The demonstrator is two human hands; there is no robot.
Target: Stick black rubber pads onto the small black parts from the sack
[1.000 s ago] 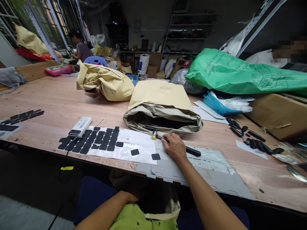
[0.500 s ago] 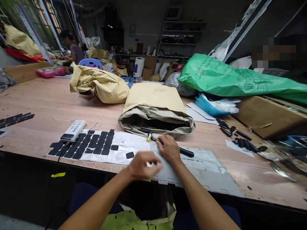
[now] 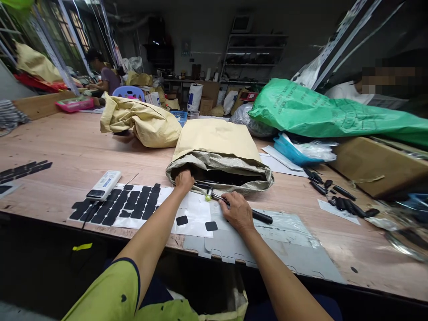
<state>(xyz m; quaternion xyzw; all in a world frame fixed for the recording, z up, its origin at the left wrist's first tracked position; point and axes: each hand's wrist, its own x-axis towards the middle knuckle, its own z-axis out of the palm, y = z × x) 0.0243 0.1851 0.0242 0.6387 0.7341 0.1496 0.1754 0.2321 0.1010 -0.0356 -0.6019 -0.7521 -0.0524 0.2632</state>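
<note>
My left hand [image 3: 184, 179] reaches into the left side of the open mouth of a tan paper sack [image 3: 217, 138]; its fingers are hidden inside. My right hand [image 3: 238, 211] is wrapped around a small hammer [image 3: 261, 216], whose black handle points right and whose metal and yellowish head lies near the sack's lower edge. Beneath the right hand is a grey sheet [image 3: 284, 245]. Left of it, rows of black rounded squares [image 3: 110, 205] sit on white backing paper [image 3: 197, 209], with two single squares apart from the rows.
A white device [image 3: 107, 183] with a cable rests on the backing paper. Black handles [image 3: 347, 205] lie at the right by a cardboard box [image 3: 377, 165]. Behind are a second tan sack [image 3: 143, 122], a blue basket [image 3: 290, 151] and a green sack [image 3: 301, 109]. Two people sit farther off.
My left hand has moved from above the table's front edge up and forward into the sack. A black square now shows near the right end of the white paper. My right hand stays on the hammer.
</note>
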